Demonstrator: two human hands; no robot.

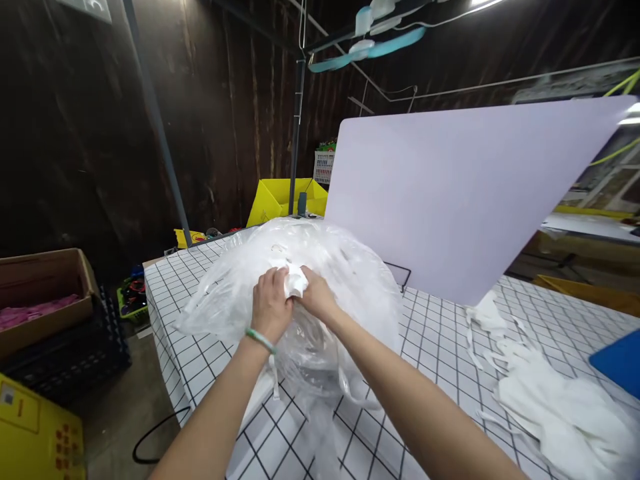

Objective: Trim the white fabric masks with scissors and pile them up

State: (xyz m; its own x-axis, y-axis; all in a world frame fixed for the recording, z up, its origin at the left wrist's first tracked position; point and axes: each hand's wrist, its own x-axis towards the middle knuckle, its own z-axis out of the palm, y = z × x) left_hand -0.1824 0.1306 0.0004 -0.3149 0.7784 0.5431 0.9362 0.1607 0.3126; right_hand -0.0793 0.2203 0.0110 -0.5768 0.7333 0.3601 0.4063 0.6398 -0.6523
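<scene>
A large clear plastic bag [345, 260], puffed out and crumpled, lies on a table [430, 340] covered in white cloth with a black grid. Over the bag's middle, my left hand [273, 300] and my right hand [316, 293] meet with fingers closed round a bunched white cloth [296, 281]. Its full shape is hidden by my fingers and the bag. White contents show through the plastic. Narrow white straps hang below my hands at the near side of the bag. A pale green bangle [260, 339] circles my left wrist.
Behind the bag stands a big pale board [440, 193]. White fabric pieces with straps [565, 400] lie at the right, near a blue flat object [620, 363]. Cardboard [83, 280] and yellow boxes [40, 427] stand left on the floor. A fan [367, 50] hangs overhead.
</scene>
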